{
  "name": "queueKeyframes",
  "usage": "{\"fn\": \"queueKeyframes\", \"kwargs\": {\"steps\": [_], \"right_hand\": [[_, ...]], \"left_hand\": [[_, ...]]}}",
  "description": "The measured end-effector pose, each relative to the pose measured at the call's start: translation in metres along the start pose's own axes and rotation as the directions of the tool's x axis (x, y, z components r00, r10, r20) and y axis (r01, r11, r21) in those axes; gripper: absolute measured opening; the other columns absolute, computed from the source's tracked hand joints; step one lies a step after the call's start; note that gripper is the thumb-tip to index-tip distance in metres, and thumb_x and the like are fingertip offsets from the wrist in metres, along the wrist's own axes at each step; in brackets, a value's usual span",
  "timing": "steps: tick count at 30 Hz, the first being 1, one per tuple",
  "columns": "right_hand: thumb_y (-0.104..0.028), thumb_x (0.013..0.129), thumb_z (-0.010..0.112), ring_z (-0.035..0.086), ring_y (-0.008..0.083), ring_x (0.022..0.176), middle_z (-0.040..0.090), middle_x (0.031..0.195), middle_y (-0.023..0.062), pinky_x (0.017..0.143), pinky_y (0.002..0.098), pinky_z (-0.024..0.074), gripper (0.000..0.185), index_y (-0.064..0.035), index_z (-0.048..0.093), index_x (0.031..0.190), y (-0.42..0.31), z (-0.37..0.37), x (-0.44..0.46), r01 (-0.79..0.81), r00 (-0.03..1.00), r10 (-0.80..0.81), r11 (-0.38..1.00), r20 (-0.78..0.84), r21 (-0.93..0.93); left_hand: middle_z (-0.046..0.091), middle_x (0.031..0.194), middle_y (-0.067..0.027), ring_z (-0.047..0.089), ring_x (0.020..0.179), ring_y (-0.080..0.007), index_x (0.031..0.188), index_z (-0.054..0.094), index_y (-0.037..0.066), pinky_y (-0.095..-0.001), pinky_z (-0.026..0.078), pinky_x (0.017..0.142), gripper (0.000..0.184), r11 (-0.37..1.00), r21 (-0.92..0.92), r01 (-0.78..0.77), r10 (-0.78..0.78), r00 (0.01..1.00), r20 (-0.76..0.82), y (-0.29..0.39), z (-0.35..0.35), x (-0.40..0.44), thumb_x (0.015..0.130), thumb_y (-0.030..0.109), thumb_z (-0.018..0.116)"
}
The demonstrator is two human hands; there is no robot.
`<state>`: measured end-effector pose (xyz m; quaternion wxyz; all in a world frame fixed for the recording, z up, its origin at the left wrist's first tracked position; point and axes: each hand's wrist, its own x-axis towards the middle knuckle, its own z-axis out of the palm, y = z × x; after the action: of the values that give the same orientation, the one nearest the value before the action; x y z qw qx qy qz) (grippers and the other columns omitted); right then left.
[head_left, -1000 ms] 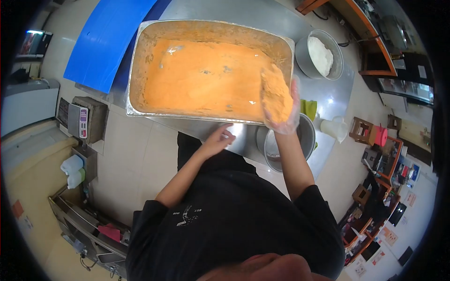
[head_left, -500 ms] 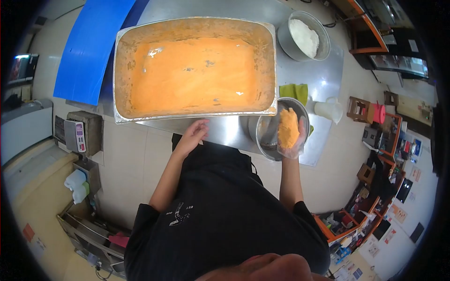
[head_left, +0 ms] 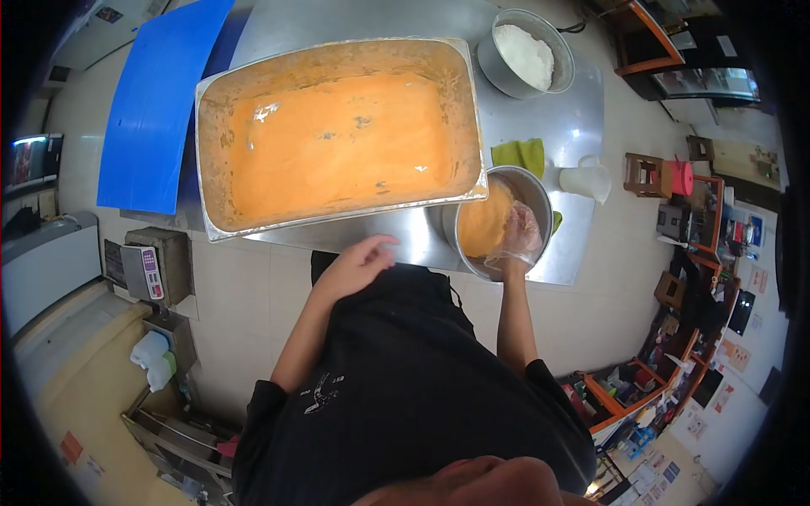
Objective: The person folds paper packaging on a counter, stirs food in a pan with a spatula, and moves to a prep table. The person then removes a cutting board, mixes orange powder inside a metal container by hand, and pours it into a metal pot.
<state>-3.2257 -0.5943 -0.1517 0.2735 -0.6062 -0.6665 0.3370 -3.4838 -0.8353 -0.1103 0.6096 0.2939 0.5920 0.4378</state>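
Observation:
My right hand (head_left: 521,235), in a clear plastic glove, is down inside a round metal pot (head_left: 547,202). It touches a soft orange paste (head_left: 483,226) that covers much of the pot's inside. Its fingertips are hidden, so I cannot tell how they are closed. My left hand (head_left: 361,266) is bare and holds nothing; its fingers are loosely bent and apart, just off the table's front edge. Beyond it stands a large rectangular metal pan (head_left: 209,152) with a smooth orange layer (head_left: 337,152) across its bottom. The pan's right corner overlaps the pot's rim.
A metal pot (head_left: 499,80) of white powder (head_left: 525,57) stands at the back right of the steel table (head_left: 582,126). A green cloth (head_left: 519,155) and a translucent jug (head_left: 584,180) lie near the pot. A blue board (head_left: 160,110) is at left. A scale (head_left: 143,271) stands lower left.
My right hand, which held up a lump of orange paste, has gone down into the pot, where the paste now shows. My left hand has shifted slightly. The view has turned a little.

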Motion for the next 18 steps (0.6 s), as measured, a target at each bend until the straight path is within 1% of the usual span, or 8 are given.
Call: {"fn": "queueKeyframes", "kwargs": {"steps": [1,4,5,7,10,13,16,18], "right_hand": [[-0.015,0.091,0.063,0.065,0.0208,0.100,0.068,0.107,0.0114,0.087,0.0328,0.0501,0.020,-0.0028,0.068,0.107,0.007,0.001,-0.002,0.036,0.999,-0.036,0.999,-0.004,0.011],[-0.016,0.092,0.065,0.060,0.0164,0.101,0.063,0.113,0.0098,0.087,0.0281,0.0485,0.032,-0.0004,0.059,0.119,0.007,0.019,-0.009,0.084,0.992,-0.066,0.982,-0.108,0.166],[-0.018,0.091,0.066,0.060,0.0192,0.100,0.062,0.112,0.0113,0.087,0.0306,0.0486,0.033,-0.0012,0.060,0.119,-0.001,0.024,-0.013,0.074,0.989,-0.058,0.990,-0.138,0.121],[-0.021,0.090,0.066,0.061,0.0249,0.098,0.060,0.109,0.0142,0.087,0.0355,0.0489,0.035,-0.0028,0.060,0.119,-0.053,0.030,-0.024,0.045,0.978,-0.038,0.999,-0.203,0.029],[-0.025,0.086,0.071,0.060,0.0268,0.095,0.058,0.106,0.0146,0.087,0.0376,0.0482,0.046,-0.0035,0.056,0.123,-0.092,0.051,-0.031,-0.022,0.954,0.025,1.000,-0.297,0.013],[-0.030,0.082,0.076,0.058,0.0272,0.099,0.056,0.113,0.0157,0.087,0.0400,0.0475,0.057,-0.0048,0.052,0.127,-0.107,0.073,-0.026,0.065,0.947,-0.079,0.996,-0.312,-0.056],[-0.031,0.085,0.072,0.057,0.0271,0.103,0.052,0.118,0.0157,0.088,0.0413,0.0471,0.057,-0.0060,0.048,0.130,-0.112,0.076,-0.023,-0.011,0.959,-0.022,0.993,-0.283,-0.114],[-0.028,0.088,0.070,0.057,0.0261,0.098,0.055,0.111,0.0144,0.088,0.0379,0.0465,0.048,-0.0046,0.052,0.126,-0.106,0.068,-0.021,-0.035,0.939,0.023,0.999,-0.343,-0.029]], "left_hand": [[0.063,0.095,-0.0050,0.061,0.084,-0.0132,0.124,0.057,0.005,-0.0292,0.050,0.077,0.028,0.999,-0.001,-0.049,0.049,0.999,0.017,0.009,0.007,0.002,0.099,0.017,0.053],[0.064,0.090,-0.0050,0.061,0.083,-0.0123,0.122,0.058,0.006,-0.0277,0.049,0.077,0.027,0.989,0.142,-0.028,0.018,0.998,0.068,0.038,0.017,0.008,0.099,0.018,0.055],[0.065,0.087,-0.0051,0.060,0.082,-0.0119,0.122,0.059,0.007,-0.0269,0.049,0.077,0.027,0.986,0.161,-0.035,0.026,0.998,0.055,0.036,0.019,0.012,0.098,0.019,0.056],[0.065,0.088,-0.0052,0.060,0.081,-0.0119,0.122,0.059,0.007,-0.0272,0.049,0.077,0.027,0.986,0.163,-0.035,0.027,0.998,0.052,0.041,0.019,0.013,0.098,0.018,0.056],[0.065,0.085,-0.0058,0.060,0.077,-0.0140,0.119,0.060,0.008,-0.0288,0.049,0.075,0.025,0.987,0.152,-0.058,0.055,0.998,0.021,0.037,0.020,0.011,0.098,0.021,0.057],[0.065,0.086,-0.0062,0.060,0.077,-0.0147,0.118,0.060,0.008,-0.0294,0.050,0.075,0.025,0.987,0.147,-0.059,0.059,0.998,0.004,0.026,0.017,0.008,0.097,0.022,0.057],[0.065,0.089,-0.0063,0.060,0.080,-0.0143,0.119,0.060,0.008,-0.0291,0.049,0.077,0.025,0.992,0.124,-0.028,0.028,1.000,0.004,0.020,0.012,-0.001,0.098,0.021,0.057],[0.064,0.089,-0.0055,0.061,0.082,-0.0138,0.119,0.061,0.007,-0.0284,0.049,0.078,0.025,0.994,0.104,-0.023,0.025,0.999,-0.022,0.022,0.004,-0.009,0.098,0.020,0.056]]}}
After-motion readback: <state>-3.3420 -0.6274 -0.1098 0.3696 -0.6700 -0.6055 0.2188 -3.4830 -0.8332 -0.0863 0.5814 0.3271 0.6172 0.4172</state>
